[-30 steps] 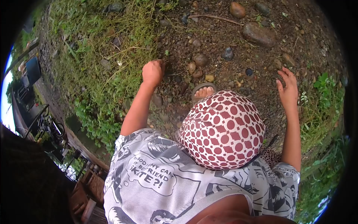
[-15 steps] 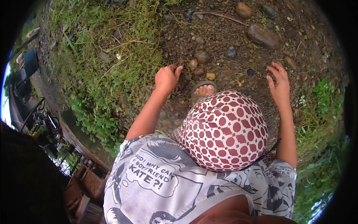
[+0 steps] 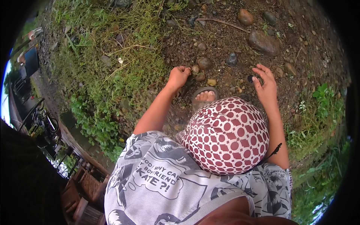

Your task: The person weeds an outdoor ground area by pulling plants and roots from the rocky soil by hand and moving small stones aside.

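Observation:
My left hand point(image 3: 179, 77) is closed above the soil at the edge of the grass, its fingertips pinched together. Whatever those fingers may hold is hidden or too small to name. Just right of them lie a small tan stone point(image 3: 195, 69) and a rounder brown stone point(image 3: 204, 63). Fingers apart and slightly curled, my right hand point(image 3: 266, 84) hovers over the pebbly ground and holds nothing. By its thumb is a small dark round object point(image 3: 250, 78). A yellowish stone point(image 3: 212, 82) lies between the hands, near my sandal point(image 3: 198, 98).
Weedy grass point(image 3: 108, 56) covers the left side. Ahead lie a large brown stone point(image 3: 264, 43), an orange-brown stone point(image 3: 245, 17), a grey stone point(image 3: 231, 59) and a thin stick point(image 3: 225, 23). My knee, under patterned cloth point(image 3: 228, 137), rises between my arms. A motorcycle point(image 3: 47, 119) stands far left.
My left hand has shifted right, closer to the small tan stone, still closed. My right hand has moved left and slightly down, coming beside the dark round object.

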`<state>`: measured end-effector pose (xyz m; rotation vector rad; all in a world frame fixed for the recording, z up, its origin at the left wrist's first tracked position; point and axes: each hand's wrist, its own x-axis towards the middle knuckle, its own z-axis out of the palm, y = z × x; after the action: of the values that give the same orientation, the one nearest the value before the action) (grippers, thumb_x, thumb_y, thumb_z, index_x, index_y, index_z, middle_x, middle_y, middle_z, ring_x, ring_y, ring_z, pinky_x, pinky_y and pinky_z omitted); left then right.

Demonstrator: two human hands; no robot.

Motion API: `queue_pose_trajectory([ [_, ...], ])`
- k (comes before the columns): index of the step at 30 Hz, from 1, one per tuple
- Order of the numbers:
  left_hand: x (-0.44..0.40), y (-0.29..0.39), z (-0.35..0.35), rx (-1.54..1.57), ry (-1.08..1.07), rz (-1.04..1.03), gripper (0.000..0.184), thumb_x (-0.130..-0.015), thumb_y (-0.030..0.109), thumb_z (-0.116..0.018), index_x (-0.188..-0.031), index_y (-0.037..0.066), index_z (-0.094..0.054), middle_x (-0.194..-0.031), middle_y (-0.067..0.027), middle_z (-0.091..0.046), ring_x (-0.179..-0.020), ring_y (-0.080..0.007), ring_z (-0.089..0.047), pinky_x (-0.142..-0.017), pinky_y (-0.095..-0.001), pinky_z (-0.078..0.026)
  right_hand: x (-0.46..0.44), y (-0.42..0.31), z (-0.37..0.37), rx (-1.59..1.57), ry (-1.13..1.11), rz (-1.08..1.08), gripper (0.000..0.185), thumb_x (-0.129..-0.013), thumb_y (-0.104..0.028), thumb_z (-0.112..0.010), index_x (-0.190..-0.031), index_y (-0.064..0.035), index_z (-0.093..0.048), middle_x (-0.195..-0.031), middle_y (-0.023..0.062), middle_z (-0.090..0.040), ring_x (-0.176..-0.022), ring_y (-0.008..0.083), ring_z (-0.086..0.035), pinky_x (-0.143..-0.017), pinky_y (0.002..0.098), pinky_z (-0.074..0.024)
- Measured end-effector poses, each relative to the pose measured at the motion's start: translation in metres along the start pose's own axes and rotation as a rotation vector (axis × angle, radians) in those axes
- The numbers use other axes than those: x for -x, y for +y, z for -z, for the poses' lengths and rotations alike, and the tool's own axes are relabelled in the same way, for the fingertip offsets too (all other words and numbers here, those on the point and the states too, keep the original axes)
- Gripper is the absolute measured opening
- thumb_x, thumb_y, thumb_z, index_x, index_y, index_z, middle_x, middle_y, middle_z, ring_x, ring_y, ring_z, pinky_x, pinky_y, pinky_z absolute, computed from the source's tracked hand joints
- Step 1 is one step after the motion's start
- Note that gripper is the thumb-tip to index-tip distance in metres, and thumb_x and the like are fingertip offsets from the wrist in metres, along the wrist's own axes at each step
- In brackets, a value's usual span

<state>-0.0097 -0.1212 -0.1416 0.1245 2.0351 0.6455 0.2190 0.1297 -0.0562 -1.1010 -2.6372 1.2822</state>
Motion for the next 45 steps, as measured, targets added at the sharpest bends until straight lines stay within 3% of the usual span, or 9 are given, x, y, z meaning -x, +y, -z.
queue_pose_trajectory([
  [1, 0.002, 0.001, 0.001, 0.067, -0.013, -0.017, 0.029, -0.091, 0.025, -0.058, -0.073, 0.003, -0.061, -0.062, 0.0043, -0.052, -0.056, -0.0047, -0.038, -0.051, -0.0261, -0.034, 0.001, 0.000, -0.001, -0.006, -0.002, -0.003, 0.028, -0.082, -0.008, -0.060, -0.110, -0.0050, -0.062, -0.124, 0.0122, -0.054, -0.116, 0.0300, -0.051, -0.098, 0.0379, -0.0404],
  [13, 0.044, 0.030, 0.062, -0.121, 0.159, -0.158, 0.037, -0.092, 0.031, -0.057, -0.077, -0.002, -0.063, -0.058, 0.0028, -0.049, -0.057, -0.0059, -0.040, -0.052, -0.0273, -0.035, 0.017, 0.015, 0.005, -0.049, 0.048, -0.078, 0.028, -0.081, -0.008, -0.061, -0.110, -0.0058, -0.063, -0.124, 0.0115, -0.054, -0.117, 0.0281, -0.051, -0.098, 0.0368, -0.0406],
  [24, 0.035, 0.031, 0.003, -0.717, -0.079, -0.034, 0.051, -0.078, 0.051, -0.068, -0.081, 0.001, -0.070, -0.075, -0.0193, -0.067, -0.073, -0.0326, -0.066, -0.070, -0.0410, -0.050, 0.029, 0.019, 0.003, 0.064, -0.038, -0.158, 0.030, -0.081, -0.010, -0.063, -0.111, -0.0059, -0.062, -0.126, 0.0132, -0.052, -0.120, 0.0300, -0.048, -0.099, 0.0379, -0.0398],
  [31, 0.011, -0.004, 0.017, -0.267, -0.079, -0.187, 0.032, -0.090, 0.029, -0.058, -0.077, 0.001, -0.062, -0.063, -0.0085, -0.059, -0.057, -0.0186, -0.055, -0.059, -0.0353, -0.045, 0.026, 0.013, 0.002, 0.015, -0.036, -0.178, 0.030, -0.080, -0.008, -0.063, -0.110, -0.0055, -0.062, -0.125, 0.0130, -0.053, -0.118, 0.0298, -0.050, -0.098, 0.0369, -0.0406],
  [35, 0.013, 0.020, 0.045, 0.309, -0.109, -0.094, 0.027, -0.094, 0.029, -0.054, -0.075, 0.010, -0.052, -0.060, 0.0077, -0.041, -0.050, -0.0061, -0.031, -0.048, -0.0239, -0.027, 0.024, 0.018, 0.002, -0.057, -0.015, -0.160, 0.030, -0.080, -0.008, -0.064, -0.110, -0.0050, -0.062, -0.124, 0.0125, -0.054, -0.116, 0.0293, -0.051, -0.096, 0.0368, -0.0412],
  [38, 0.026, 0.064, 0.067, 0.504, -0.055, -0.152, 0.028, -0.094, 0.029, -0.054, -0.074, 0.011, -0.052, -0.059, 0.0080, -0.039, -0.050, -0.0050, -0.029, -0.047, -0.0229, -0.023, 0.021, 0.011, 0.004, -0.119, -0.027, -0.181, 0.030, -0.079, -0.007, -0.064, -0.110, -0.0046, -0.062, -0.123, 0.0126, -0.054, -0.115, 0.0291, -0.052, -0.096, 0.0369, -0.0414],
  [42, 0.022, 0.090, 0.081, -0.371, 0.193, -0.532, 0.024, -0.091, 0.023, -0.058, -0.078, 0.003, -0.058, -0.066, -0.0057, -0.056, -0.058, -0.0167, -0.051, -0.054, -0.0324, -0.039, 0.019, 0.015, -0.005, -0.096, -0.015, -0.137, 0.031, -0.079, -0.007, -0.064, -0.110, -0.0042, -0.062, -0.123, 0.0128, -0.054, -0.114, 0.0294, -0.053, -0.096, 0.0367, -0.0416],
  [43, 0.025, 0.100, 0.076, -0.590, 0.258, -0.631, 0.019, -0.088, 0.020, -0.060, -0.084, 0.001, -0.063, -0.087, -0.0115, -0.064, -0.074, -0.0274, -0.061, -0.066, -0.0386, -0.047, 0.019, 0.015, -0.007, -0.095, -0.018, -0.136, 0.031, -0.079, -0.007, -0.064, -0.109, -0.0041, -0.062, -0.123, 0.0128, -0.054, -0.114, 0.0294, -0.053, -0.097, 0.0366, -0.0416],
  [45, 0.015, 0.102, 0.063, -0.648, 0.259, -0.780, 0.016, -0.086, 0.018, -0.060, -0.089, 0.002, -0.064, -0.098, -0.0108, -0.065, -0.081, -0.0301, -0.062, -0.070, -0.0389, -0.050, 0.018, 0.011, -0.009, -0.091, -0.022, -0.135, 0.031, -0.079, -0.007, -0.064, -0.109, -0.0039, -0.062, -0.124, 0.0129, -0.054, -0.115, 0.0296, -0.052, -0.097, 0.0364, -0.0417],
])
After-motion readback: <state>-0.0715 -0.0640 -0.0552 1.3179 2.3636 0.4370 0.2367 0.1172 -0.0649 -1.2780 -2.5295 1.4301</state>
